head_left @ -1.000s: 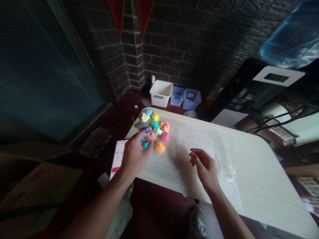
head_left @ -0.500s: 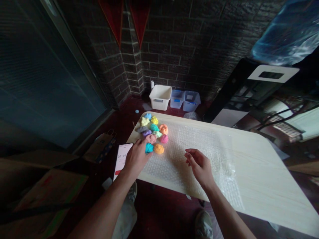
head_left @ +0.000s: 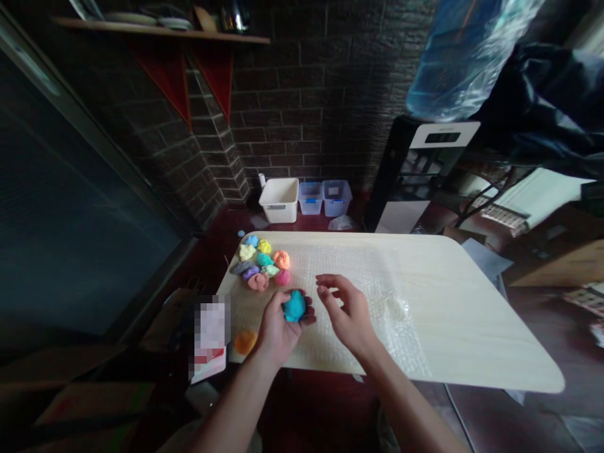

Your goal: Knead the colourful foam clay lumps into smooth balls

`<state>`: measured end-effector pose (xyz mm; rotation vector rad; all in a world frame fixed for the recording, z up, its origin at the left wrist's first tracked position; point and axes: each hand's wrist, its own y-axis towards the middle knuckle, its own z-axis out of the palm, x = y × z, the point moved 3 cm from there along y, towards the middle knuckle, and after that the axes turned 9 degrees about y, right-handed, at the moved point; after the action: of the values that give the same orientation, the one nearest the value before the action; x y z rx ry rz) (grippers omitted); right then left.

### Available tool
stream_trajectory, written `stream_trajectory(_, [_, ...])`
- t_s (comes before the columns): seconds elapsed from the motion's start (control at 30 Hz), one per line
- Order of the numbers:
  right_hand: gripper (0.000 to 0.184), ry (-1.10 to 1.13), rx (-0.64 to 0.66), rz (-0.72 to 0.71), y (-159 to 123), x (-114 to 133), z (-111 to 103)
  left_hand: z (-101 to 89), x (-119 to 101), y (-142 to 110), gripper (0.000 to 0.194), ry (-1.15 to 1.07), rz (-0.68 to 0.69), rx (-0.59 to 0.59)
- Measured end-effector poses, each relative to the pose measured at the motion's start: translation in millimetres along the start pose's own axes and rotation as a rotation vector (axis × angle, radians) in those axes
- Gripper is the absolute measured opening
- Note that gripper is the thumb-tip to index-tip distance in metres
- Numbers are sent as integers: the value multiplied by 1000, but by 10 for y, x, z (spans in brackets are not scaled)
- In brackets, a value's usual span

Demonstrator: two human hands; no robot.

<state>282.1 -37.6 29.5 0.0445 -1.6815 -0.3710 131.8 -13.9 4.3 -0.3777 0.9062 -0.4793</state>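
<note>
My left hand is turned palm up, its fingers curled around a teal lump of modelling clay. Just to the right, my right hand hovers over the bubble wrap with bent fingers apart, holding nothing. An orange clay lump lies near the table's front left edge, close to my left wrist. Farther back, several soft lumps cluster together, among them a salmon one, a pink one, a peach-orange one, a purple one and a yellow one.
Bubble wrap covers the left part of the pale wooden table. A phone, partly blurred out, is at the left edge. Behind the table stand a white basket, two clear bins and a water dispenser.
My left hand has picked up the teal lump and brought it right, towards my right hand. The orange lump now lies nearer the front edge. The camera view has shifted.
</note>
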Motion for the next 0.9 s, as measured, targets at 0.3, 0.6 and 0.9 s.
stream_trajectory(0.3, [37,-143,-1,-57,-99,-147,-229,397,586,84,43,161,-62,79])
stream_trajectory(0.6, [36,-6,-204,-16,-12,-141,-336,129,803,-210,62,524,-176,312])
stream_trajectory(0.9, [44,-215,443,401,-1603,-590,390,-471,-71,-179,57,533,108,151])
